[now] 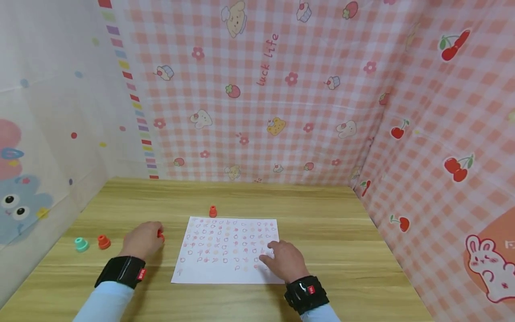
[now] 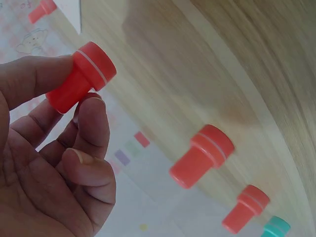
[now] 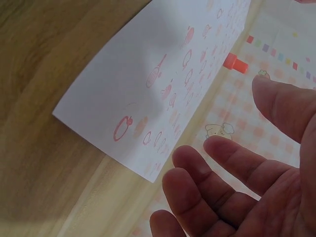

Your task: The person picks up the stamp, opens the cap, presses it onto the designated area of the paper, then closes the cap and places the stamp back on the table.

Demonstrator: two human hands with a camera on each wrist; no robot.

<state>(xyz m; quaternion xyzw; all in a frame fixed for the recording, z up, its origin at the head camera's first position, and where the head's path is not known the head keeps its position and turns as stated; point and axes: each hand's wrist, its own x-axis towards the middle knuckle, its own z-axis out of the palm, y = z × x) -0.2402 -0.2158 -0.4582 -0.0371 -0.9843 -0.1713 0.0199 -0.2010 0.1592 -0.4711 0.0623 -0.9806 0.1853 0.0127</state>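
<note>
My left hand (image 1: 142, 241) pinches a red toy stamp (image 2: 95, 66) between thumb and fingers, left of the paper. In the left wrist view two more red stamps (image 2: 203, 154) and a teal stamp (image 2: 276, 226) stand in a row on the table. My left hand seems to hide one of these red stamps in the head view. Over the right part of the white paper (image 1: 185, 277) hovers my right hand (image 1: 286, 260), fingers apart and holding nothing. Small stamped pictures in red, pink and orange cover much of the sheet.
One red stamp (image 1: 213, 211) stands just behind the paper's far edge. At the left side of the wooden table (image 1: 342, 286) are the teal stamp and a red stamp (image 1: 103, 242). Patterned cloth walls (image 1: 257, 107) enclose the back and both sides.
</note>
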